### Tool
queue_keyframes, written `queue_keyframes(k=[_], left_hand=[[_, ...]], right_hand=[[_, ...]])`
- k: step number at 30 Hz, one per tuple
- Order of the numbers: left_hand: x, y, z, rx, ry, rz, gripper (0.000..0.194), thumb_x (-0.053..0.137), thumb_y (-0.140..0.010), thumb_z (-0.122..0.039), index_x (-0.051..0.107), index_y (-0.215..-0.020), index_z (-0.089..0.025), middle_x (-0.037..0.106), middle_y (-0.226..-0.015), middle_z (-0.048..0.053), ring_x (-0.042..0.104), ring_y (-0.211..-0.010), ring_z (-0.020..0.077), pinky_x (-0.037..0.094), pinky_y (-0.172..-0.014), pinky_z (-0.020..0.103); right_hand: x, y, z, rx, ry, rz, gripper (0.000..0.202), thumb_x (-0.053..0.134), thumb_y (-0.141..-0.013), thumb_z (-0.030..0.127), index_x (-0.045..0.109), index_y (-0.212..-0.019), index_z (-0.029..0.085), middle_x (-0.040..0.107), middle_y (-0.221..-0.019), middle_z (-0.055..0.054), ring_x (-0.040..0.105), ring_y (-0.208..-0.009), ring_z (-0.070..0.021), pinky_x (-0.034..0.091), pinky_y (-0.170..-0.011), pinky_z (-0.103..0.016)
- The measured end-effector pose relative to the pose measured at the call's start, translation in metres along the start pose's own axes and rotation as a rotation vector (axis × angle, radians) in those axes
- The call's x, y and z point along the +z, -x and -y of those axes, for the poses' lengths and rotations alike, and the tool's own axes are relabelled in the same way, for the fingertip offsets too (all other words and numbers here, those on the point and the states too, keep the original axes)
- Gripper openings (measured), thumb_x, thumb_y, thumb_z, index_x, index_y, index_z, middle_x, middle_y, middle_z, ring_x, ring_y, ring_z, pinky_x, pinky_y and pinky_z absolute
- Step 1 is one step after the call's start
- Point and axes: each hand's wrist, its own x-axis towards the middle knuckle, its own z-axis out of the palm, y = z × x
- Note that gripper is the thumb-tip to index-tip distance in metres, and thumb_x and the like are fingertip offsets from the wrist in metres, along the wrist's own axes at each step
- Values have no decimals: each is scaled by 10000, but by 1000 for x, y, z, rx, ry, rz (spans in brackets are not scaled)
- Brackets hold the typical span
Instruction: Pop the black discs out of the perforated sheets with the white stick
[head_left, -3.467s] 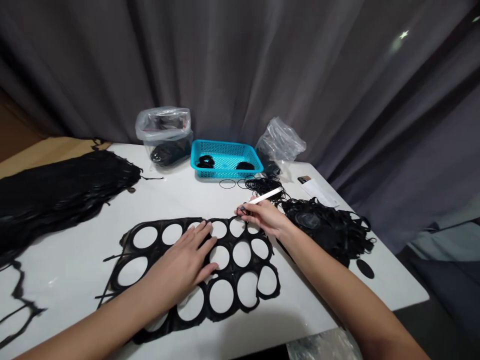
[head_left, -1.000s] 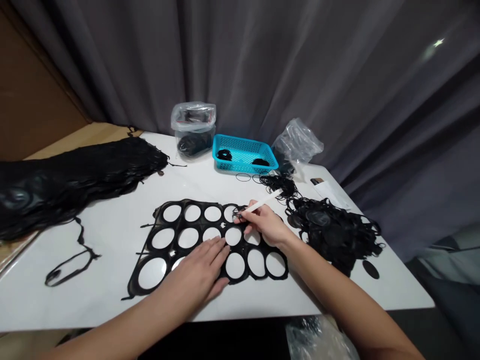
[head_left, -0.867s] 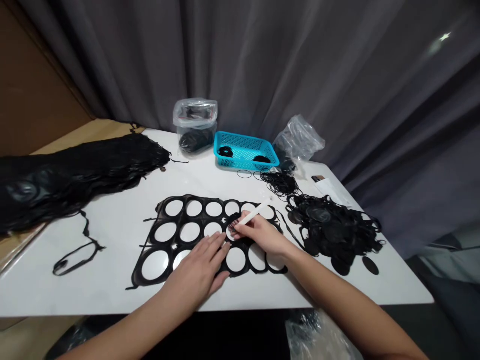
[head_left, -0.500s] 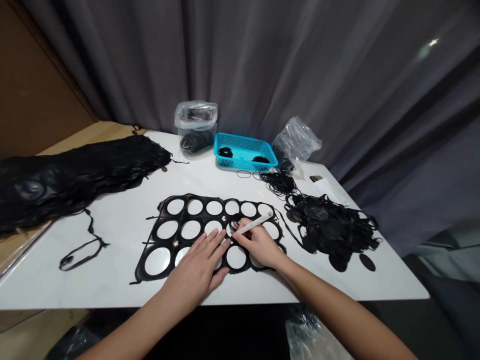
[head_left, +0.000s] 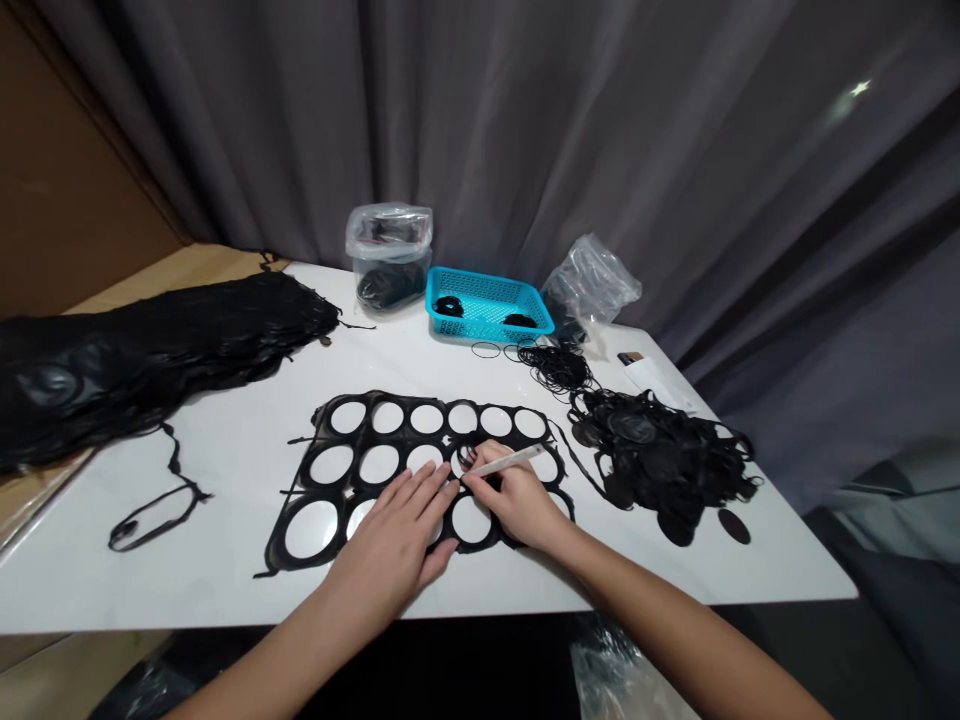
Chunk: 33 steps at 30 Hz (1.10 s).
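A black rubber-like sheet (head_left: pixel 365 440) with rows of round holes lies flat on the white table. My left hand (head_left: pixel 401 525) rests palm down on its lower middle, fingers stretched out and slightly apart. Just to the right, my right hand (head_left: pixel 517 495) is closed round a slim white pen-like tool (head_left: pixel 517 460), which slants down to the left. Its tip is by a hole in the middle row, near my left fingertips. A thin black loop (head_left: pixel 466 455) shows by my right fingers; whether they grip it too, I cannot tell.
A pile of black scraps and discs (head_left: pixel 660 460) lies right, with thin black rings (head_left: pixel 559 368) behind it. A blue basket (head_left: pixel 487 330), a bagged tub (head_left: pixel 390 260) and a plastic bag (head_left: pixel 592 280) stand at the back. Stacked black sheets (head_left: pixel 150 360) lie left.
The white tool has tilted lower, its upper end dropping slightly in my right hand. My left hand stays flat on the sheet. The whole view has shifted a little.
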Motion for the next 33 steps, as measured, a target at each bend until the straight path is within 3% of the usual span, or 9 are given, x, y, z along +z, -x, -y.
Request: queue_keyframes(k=[9, 11, 13, 16, 18, 21, 25, 29, 33], left_hand=[[4, -1, 0, 5, -8, -46, 512, 580, -905, -237, 493, -1397, -123, 499, -1474, 187, 495, -1352, 309, 444, -1090, 494], [5, 0, 1, 8, 13, -68, 487, 565, -909, -231, 505, -1381, -128, 496, -1475, 188, 496, -1351, 308, 445, -1090, 492], [5, 1, 2, 10, 33, -83, 457, 550, -917, -233, 519, -1363, -137, 492, -1477, 186, 498, -1350, 304, 447, -1090, 487], [5, 1, 3, 12, 30, -94, 443, 542, -924, -238, 526, -1356, -139, 498, -1467, 192, 509, -1341, 303, 459, -1081, 485], [3, 1, 3, 13, 22, -102, 440, 540, -934, -250, 524, -1360, -139, 493, -1469, 192, 516, -1334, 302, 470, -1072, 479], [-3, 2, -2, 15, 10, -162, 427, 533, -956, -286, 528, -1350, -121, 473, -1483, 199, 508, -1338, 309, 472, -1072, 475], [-11, 14, -17, 77, -28, -215, 296, 504, -985, -253, 605, -1228, -118, 592, -1355, 175, 567, -1260, 305, 467, -1068, 491], [-8, 31, -35, 106, -30, -158, 307, 474, -999, -253, 608, -1243, -123, 657, -1262, 141, 602, -1202, 291, 501, -1024, 458], [-2, 39, -43, 80, -48, -165, 360, 483, -994, -281, 582, -1293, -106, 630, -1323, 154, 560, -1263, 299, 491, -1031, 444]], right_hand=[[1, 10, 0, -341, 271, 101, 158, 428, -974, 157, 483, -837, 213, 588, -877, -61, 493, -823, -207, 409, -727, -329], [-9, -3, -8, -339, 338, 3, 188, 411, -976, 162, 475, -806, 212, 585, -839, -59, 490, -793, -205, 406, -728, -333], [-28, -23, -19, -288, 390, -204, 227, 408, -969, 179, 450, -748, 216, 562, -775, -51, 484, -754, -202, 405, -725, -340], [-64, -51, -33, -100, 351, -463, 225, 468, -930, 235, 430, -708, 221, 525, -712, -24, 487, -683, -183, 413, -660, -322], [-80, -61, -36, 55, 162, -522, 217, 535, -897, 291, 447, -711, 221, 531, -698, -7, 513, -638, -163, 425, -578, -286], [-83, -58, -31, 249, -345, -371, 262, 674, -809, 371, 476, -733, 217, 605, -773, -22, 630, -711, -171, 455, -480, -226], [-58, -32, -15, 417, -791, -45, 392, 832, -681, 374, 481, -729, 205, 643, -836, -36, 697, -792, -176, 523, -498, -197], [-30, 5, 3, 466, -837, 93, 352, 801, -734, 380, 507, -779, 192, 656, -866, -24, 690, -807, -153, 568, -731, -271], [-14, 35, 15, 303, -517, 176, 189, 660, -861, 328, 530, -816, 199, 644, -848, -5, 626, -836, -157, 495, -809, -306]])
